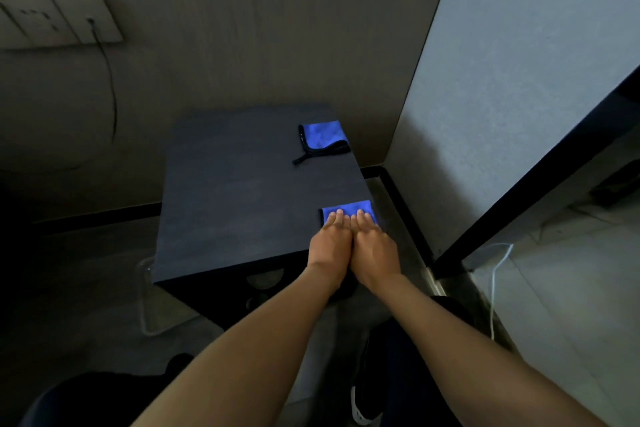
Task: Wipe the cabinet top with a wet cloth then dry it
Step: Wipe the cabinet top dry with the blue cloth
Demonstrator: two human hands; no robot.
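The dark cabinet top (242,204) fills the middle of the head view. A folded blue cloth (348,209) lies near its right front corner. My left hand (330,246) and my right hand (374,248) rest side by side, palms down, flat on this cloth, fingers straight and covering its near half. A second blue cloth with a black edge and a black loop (323,139) lies folded at the far right of the top, apart from both hands.
A wall stands directly behind the cabinet, with a switch plate (59,22) and a hanging black cable (110,87) at the left. A pale panel (519,80) rises at the right. A white cord (495,281) lies on the floor at the right. My shoe (363,402) shows below.
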